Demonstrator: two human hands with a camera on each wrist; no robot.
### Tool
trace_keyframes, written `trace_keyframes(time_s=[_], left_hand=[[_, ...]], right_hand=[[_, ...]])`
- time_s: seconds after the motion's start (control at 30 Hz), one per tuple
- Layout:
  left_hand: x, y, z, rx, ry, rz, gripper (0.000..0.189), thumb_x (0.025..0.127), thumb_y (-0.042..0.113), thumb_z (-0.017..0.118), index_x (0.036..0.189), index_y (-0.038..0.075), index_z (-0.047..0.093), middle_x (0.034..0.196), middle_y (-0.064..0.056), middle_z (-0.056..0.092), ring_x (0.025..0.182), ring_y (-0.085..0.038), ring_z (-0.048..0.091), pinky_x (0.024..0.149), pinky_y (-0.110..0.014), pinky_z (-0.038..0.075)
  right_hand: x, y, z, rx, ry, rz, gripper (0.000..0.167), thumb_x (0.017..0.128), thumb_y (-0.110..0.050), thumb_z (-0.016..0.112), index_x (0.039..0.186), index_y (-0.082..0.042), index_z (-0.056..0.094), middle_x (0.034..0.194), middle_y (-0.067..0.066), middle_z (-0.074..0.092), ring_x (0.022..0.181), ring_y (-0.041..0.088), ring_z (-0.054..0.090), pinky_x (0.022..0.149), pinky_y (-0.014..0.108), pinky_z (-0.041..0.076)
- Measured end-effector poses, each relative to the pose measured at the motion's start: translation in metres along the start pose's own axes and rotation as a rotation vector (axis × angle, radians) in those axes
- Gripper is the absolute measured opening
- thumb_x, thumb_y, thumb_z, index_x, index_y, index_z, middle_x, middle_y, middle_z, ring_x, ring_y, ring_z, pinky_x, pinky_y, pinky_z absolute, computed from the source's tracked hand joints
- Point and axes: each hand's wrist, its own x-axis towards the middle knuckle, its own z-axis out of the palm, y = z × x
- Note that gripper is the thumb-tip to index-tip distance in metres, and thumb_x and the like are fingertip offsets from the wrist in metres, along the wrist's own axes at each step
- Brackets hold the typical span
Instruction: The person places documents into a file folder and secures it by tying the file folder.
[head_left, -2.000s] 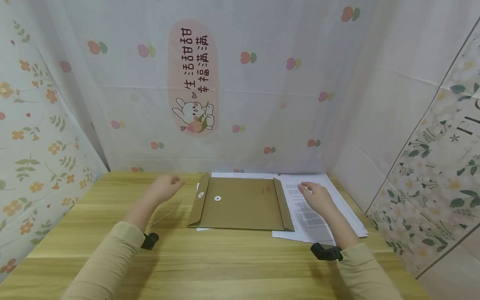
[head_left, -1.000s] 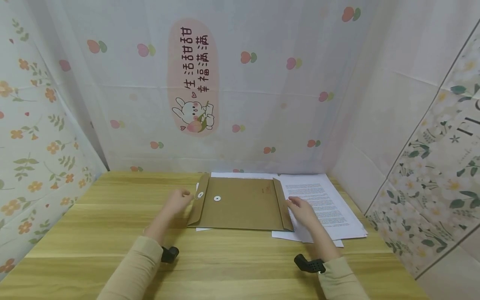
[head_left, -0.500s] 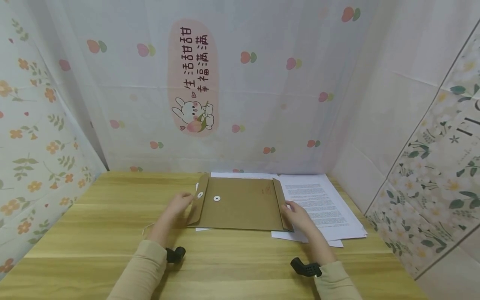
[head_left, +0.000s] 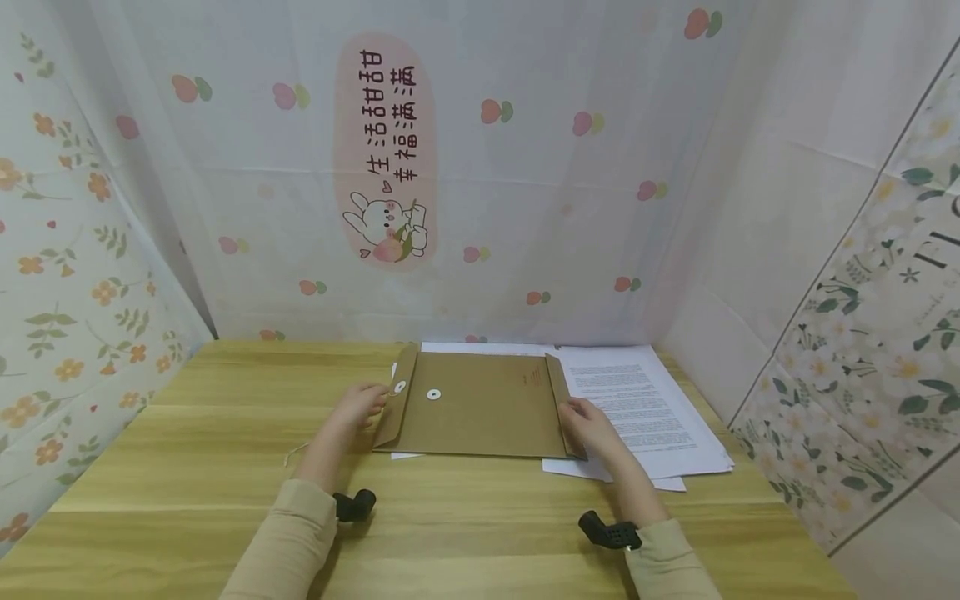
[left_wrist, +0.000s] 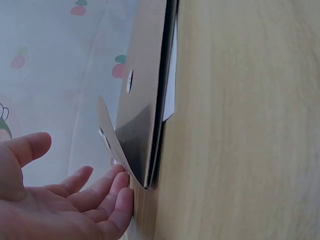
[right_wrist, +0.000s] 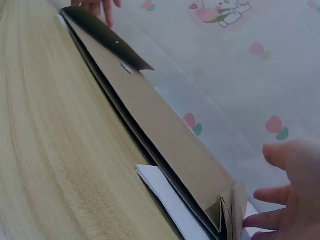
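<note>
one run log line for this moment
envelope: lying on papers | left hand: at raised flap | right hand: at envelope's opposite end

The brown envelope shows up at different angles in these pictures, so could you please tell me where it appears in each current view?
Head: the brown envelope lies just below the picture's centre.
Left wrist: the brown envelope stands upper centre, cut off by the top edge.
Right wrist: the brown envelope slants from upper left to bottom right.
Shared landmark: the white button on its face.
</note>
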Motion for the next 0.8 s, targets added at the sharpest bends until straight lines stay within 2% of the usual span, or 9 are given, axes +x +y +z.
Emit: trace_keyframes(time_s=[0.2, 0.47, 0.63, 0.8], left_hand=[[-0.003, -0.002, -0.003, -0.018, -0.031, 0.011, 0.055, 0.102, 0.025, 0.040, 0.139, -0.015, 0.031, 0.136, -0.034, 0.041, 0.124, -0.045, 0.041, 0.102, -0.052, 0.036], [-0.003, -0.008, -0.006, -0.077, -0.038, 0.032, 0.050, 0.101, 0.013, 0.044, 0.135, -0.022, 0.031, 0.135, -0.036, 0.041, 0.124, -0.046, 0.042, 0.103, -0.049, 0.037], [-0.004, -0.010, -0.009, -0.103, -0.048, 0.041, 0.054, 0.099, 0.007, 0.049, 0.135, -0.025, 0.025, 0.135, -0.038, 0.039, 0.121, -0.046, 0.044, 0.100, -0.045, 0.041], [-0.003, -0.015, -0.010, -0.060, -0.034, 0.041, 0.049, 0.096, 0.006, 0.055, 0.130, -0.024, 0.037, 0.123, -0.033, 0.052, 0.104, -0.032, 0.058, 0.093, -0.038, 0.048]], right_hand=[[0.000, 0.000, -0.002, 0.095, 0.012, 0.047, 0.058, 0.101, -0.037, 0.043, 0.143, 0.003, 0.035, 0.144, 0.030, 0.035, 0.131, 0.046, 0.032, 0.106, 0.057, 0.027], [-0.003, -0.003, -0.003, 0.135, 0.046, 0.058, 0.059, 0.099, -0.035, 0.049, 0.142, 0.003, 0.036, 0.145, 0.030, 0.033, 0.132, 0.045, 0.032, 0.107, 0.056, 0.026], [-0.005, -0.008, -0.004, 0.216, 0.103, 0.052, 0.057, 0.096, -0.024, 0.056, 0.142, 0.004, 0.037, 0.143, 0.027, 0.038, 0.132, 0.041, 0.035, 0.108, 0.051, 0.029], [-0.004, -0.012, -0.003, 0.263, 0.152, 0.017, 0.053, 0.093, -0.010, 0.058, 0.140, 0.006, 0.039, 0.139, 0.028, 0.043, 0.128, 0.040, 0.041, 0.104, 0.047, 0.035]])
